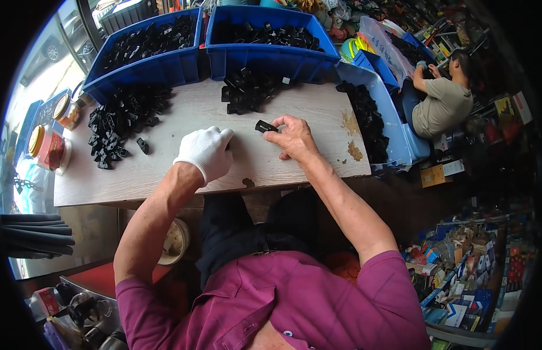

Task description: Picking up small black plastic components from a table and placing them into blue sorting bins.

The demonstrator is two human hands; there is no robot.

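My left hand point(205, 154), in a white knit glove, is closed above the table near its front edge. A dark bit shows by its fingertips, but what it grips is hidden. My bare right hand point(294, 139) pinches a small black oblong plastic piece point(265, 126) between thumb and fingers. The piece points left, toward the gloved hand, and the two hands are apart. Beyond my hands lies a pile of black plastic parts point(247, 93). Another heap of black parts point(116, 125) is to the left, with a single black part point(143, 146) lying beside it.
Two blue bins point(271, 61) point(142, 70) of black parts line the table's point(183, 111) far edge. A light-blue tub point(399, 137) with more parts adjoins the right edge. Jars point(49, 149) stand at the left. A co-worker point(446, 105) sits at the far right.
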